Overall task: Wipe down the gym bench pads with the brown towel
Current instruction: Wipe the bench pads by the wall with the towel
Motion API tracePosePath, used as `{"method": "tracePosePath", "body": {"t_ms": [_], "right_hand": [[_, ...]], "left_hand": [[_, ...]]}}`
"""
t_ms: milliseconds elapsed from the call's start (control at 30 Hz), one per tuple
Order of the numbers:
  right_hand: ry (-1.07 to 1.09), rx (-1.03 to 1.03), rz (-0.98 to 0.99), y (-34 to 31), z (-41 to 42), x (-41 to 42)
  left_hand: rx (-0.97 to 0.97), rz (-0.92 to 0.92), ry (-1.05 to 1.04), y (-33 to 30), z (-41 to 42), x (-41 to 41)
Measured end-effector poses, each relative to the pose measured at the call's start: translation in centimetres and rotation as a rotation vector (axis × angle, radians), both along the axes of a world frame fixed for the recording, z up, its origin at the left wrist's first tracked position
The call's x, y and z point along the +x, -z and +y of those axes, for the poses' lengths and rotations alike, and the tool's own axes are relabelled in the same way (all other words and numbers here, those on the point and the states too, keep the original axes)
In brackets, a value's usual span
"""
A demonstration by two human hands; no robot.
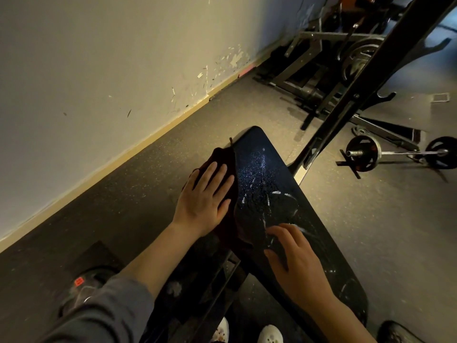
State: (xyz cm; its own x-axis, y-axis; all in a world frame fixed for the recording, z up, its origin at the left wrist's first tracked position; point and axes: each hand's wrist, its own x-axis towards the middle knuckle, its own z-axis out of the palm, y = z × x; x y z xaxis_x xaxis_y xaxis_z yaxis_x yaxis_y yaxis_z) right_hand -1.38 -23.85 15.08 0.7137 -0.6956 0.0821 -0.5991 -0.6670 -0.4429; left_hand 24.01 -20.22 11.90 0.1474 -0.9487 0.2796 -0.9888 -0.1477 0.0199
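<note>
- Two hands work on one black bench pad (279, 194), which runs diagonally from near the wall down toward the person's feet.
- From the head view, the left hand (205, 201) lies flat with fingers straight and spread, pressing the brown towel (222, 157) onto the pad's left edge — the cloth is bunched under the palm and hangs over the side.
- The right hand (296, 263) rests on the pad lower down, fingers bent with the tips touching the surface, holding nothing.
- White streaks and specks (262, 174) mark the pad between and beyond the hands.
- Just right of the pad, a slanted black rack post (346, 107) crosses the view, close to the pad's far corner.
- Further right, a barbell with plates (395, 154) lies on the grey floor (371, 219) — well apart from the pad.
- More metal frames (309, 60) crowd the far corner by the scuffed wall (111, 58).
- White shoes (269, 334) show at the bottom edge.
</note>
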Motion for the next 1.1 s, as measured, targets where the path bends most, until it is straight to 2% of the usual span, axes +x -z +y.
{"method": "tracePosePath", "body": {"t_ms": [233, 367, 667, 1100], "right_hand": [[0.041, 0.03, -0.036, 0.2, 0.4, -0.2], [0.094, -0.002, -0.051, 0.3, -0.4, 0.0], [0.181, 0.086, -0.155, 1.3, -5.3, 3.0], [0.184, 0.112, -0.258, 2.0, -14.5, 7.1]], "left_hand": [[0.265, 0.064, 0.153, -2.9, -3.5, 2.9], [0.4, 0.022, 0.106, -4.2, -6.0, 2.7], [0.443, -0.186, 0.125, -5.1, -9.9, 1.5], [0.474, -0.126, 0.208, -5.4, -15.9, 2.5]]}}
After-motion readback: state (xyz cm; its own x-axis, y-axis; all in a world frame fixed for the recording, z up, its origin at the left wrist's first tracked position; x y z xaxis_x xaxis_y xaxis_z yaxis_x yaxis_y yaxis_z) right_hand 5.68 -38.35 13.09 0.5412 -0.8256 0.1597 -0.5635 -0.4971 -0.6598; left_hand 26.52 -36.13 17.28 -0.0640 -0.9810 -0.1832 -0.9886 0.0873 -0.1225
